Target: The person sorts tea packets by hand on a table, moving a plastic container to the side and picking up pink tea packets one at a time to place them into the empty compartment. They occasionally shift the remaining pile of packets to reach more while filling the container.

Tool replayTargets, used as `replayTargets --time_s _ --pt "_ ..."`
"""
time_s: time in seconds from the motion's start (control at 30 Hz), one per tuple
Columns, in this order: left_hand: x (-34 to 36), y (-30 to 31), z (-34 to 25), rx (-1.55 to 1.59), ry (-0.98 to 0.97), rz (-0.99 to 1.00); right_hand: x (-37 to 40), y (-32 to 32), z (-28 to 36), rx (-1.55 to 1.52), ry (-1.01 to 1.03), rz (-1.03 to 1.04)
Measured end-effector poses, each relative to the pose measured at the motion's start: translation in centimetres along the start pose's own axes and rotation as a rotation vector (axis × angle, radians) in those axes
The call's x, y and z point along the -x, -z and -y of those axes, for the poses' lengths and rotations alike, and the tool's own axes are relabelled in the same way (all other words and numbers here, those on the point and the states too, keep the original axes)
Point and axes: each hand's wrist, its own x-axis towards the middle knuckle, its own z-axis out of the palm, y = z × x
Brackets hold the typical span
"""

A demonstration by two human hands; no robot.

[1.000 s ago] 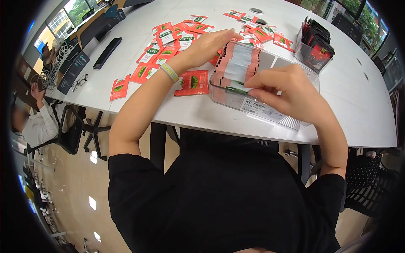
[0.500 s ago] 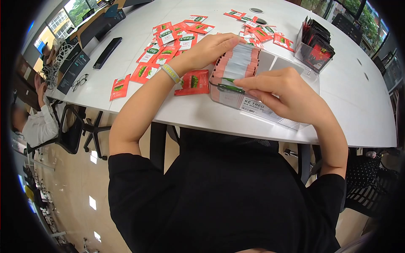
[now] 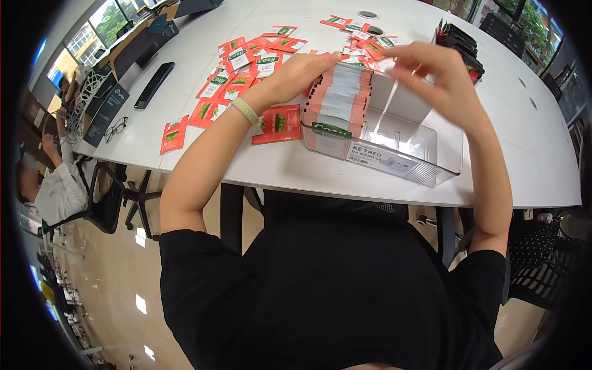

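A clear plastic box (image 3: 425, 176) with a paper label stands near the table's front edge. An upright row of pink and silver sachets (image 3: 339, 92) fills its left part, a green Cozy logo showing on the nearest one. My left hand (image 3: 305, 75) rests at the far left end of that row, its fingers partly hidden behind the sachets. Raised over the box's far side is my right hand (image 3: 435, 80), slightly blurred, thumb and fingers apart near a loose group of red sachets (image 3: 376, 46). Another red sachet (image 3: 277, 123) lies just left of the box.
Many red Cozy sachets (image 3: 240, 68) are spread left of centre. A holder of black sachets (image 3: 459, 46) stands at the back right, partly behind my right hand. A phone (image 3: 154, 85), glasses (image 3: 116, 129) and a seated person (image 3: 58, 191) are at the left.
My right hand has left the near end of the sachet row and moved up and back over the box. The front sachet's logo is now uncovered. My left hand stays at the row.
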Motion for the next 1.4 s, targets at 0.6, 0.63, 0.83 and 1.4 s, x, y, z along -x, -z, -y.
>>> replayTargets --time_s 0.6,0.63,0.83,1.4 --pt "1.0 -0.4 -0.8 -0.068 -0.245 -0.216 -0.4 -5.7 -13.8 0.528 0.011 0.319" --pt "0.9 -0.3 -0.5 -0.081 -0.24 -0.207 -0.2 -5.8 -14.0 0.526 0.008 0.319" --pt "1.0 -0.1 -0.6 -0.09 -0.142 -0.197 0.0 -5.6 -14.4 0.595 -0.24 0.325" --pt "0.3 -0.4 0.6 -0.103 -0.097 -0.229 -0.6 -6.2 -12.6 -0.335 -0.419 0.028"
